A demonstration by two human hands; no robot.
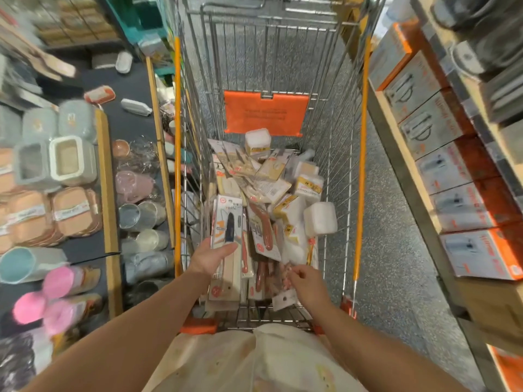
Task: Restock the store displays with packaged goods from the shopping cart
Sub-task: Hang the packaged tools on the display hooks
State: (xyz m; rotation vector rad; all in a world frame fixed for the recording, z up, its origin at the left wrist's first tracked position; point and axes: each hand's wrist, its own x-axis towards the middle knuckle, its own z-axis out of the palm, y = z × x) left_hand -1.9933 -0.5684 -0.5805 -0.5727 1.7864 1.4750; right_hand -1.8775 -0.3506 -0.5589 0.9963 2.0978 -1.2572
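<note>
A wire shopping cart [359,176] with orange rails stands in the aisle in front of me, half full of packaged goods. My left hand [210,257] holds a flat carded pack with a dark knife [227,222], thumb across its lower edge, above a stack of similar packs [226,281]. My right hand [304,281] reaches into the near right of the cart and its fingers pinch a clear-wrapped pack [284,298] lying there. Red-handled tool packs [264,233] and white plastic boxes [319,219] fill the middle and far end.
An orange flap [266,111] hangs on the cart's far wall. The left display [106,176] holds pastel containers, cups and pink brushes. On the right, shelves [407,171] carry orange-and-grey boxes. Speckled grey floor [390,250] shows between cart and right shelf.
</note>
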